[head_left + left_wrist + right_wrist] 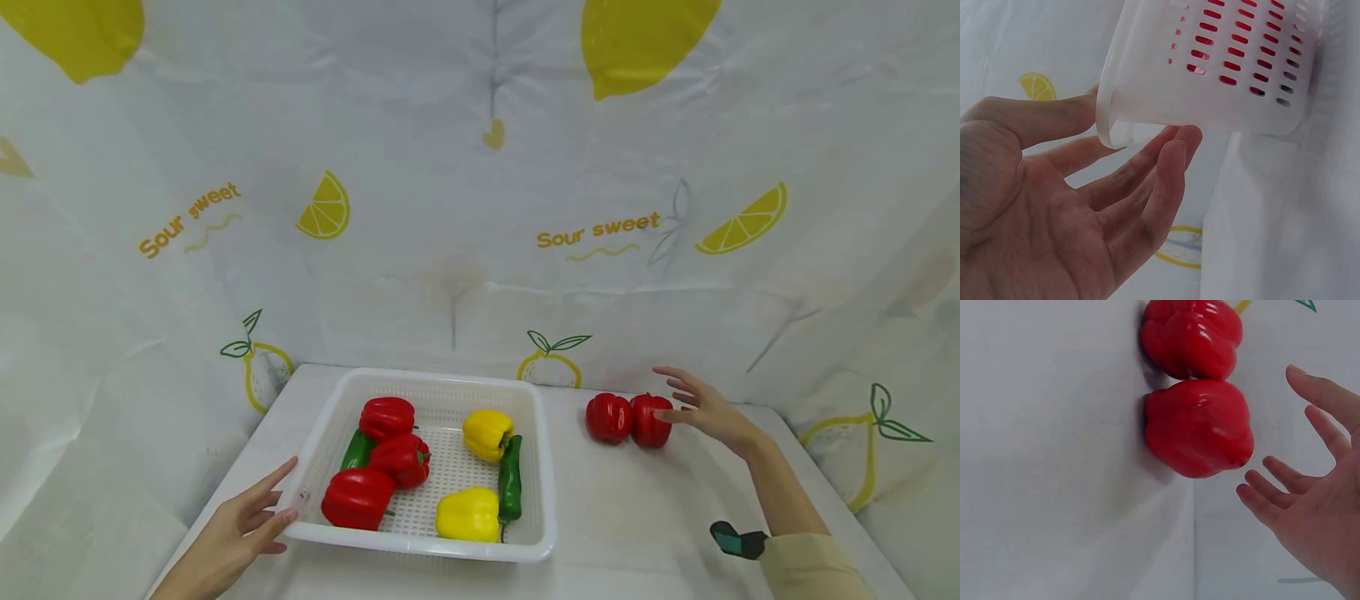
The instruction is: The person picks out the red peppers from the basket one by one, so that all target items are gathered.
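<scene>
A white plastic basket (420,546) stands on the white-covered table. My left hand (238,525) is at its near left corner, holding the rim, with the thumb on top and some fingers beside and below the edge in the left wrist view. To the right of the basket, two red bell peppers (609,418) sit side by side near the back edge. My right hand (708,410) is just beside the right-hand red bell pepper (1200,428), fingers spread and holding nothing. A gap shows between them in the right wrist view.
Inside the basket lie several red bell peppers (358,498), two yellow bell peppers (468,514) and green peppers (510,479), one partly hidden. A white lemon-print cloth (450,208) hangs behind the table. A dark green patch (737,542) shows by the right sleeve.
</scene>
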Motion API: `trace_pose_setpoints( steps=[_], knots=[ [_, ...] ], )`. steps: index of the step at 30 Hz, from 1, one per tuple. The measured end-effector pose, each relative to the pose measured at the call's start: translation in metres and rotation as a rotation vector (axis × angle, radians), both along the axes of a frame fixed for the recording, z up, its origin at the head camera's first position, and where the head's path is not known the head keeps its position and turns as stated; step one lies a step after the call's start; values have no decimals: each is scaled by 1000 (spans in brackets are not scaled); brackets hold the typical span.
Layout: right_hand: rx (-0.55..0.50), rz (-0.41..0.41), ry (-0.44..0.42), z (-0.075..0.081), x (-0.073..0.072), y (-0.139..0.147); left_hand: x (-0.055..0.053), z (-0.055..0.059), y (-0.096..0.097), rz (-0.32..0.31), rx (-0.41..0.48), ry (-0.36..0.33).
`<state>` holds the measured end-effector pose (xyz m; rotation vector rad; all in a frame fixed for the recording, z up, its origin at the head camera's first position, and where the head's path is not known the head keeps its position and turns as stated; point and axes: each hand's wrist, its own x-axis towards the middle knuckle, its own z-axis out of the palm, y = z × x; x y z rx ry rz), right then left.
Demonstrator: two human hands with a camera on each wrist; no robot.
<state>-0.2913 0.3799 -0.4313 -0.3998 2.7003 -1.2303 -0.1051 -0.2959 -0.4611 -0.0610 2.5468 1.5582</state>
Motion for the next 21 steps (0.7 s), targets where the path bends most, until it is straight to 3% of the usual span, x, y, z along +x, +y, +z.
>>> trace_pose_setpoints(
  steps=[7,21],
  knots=[
    [-5,9,100,25,3,-27,1,0,0,-1,6,0],
    [-70,207,197,63,10,-93,1,1,1,19,18,-8]
  ],
)
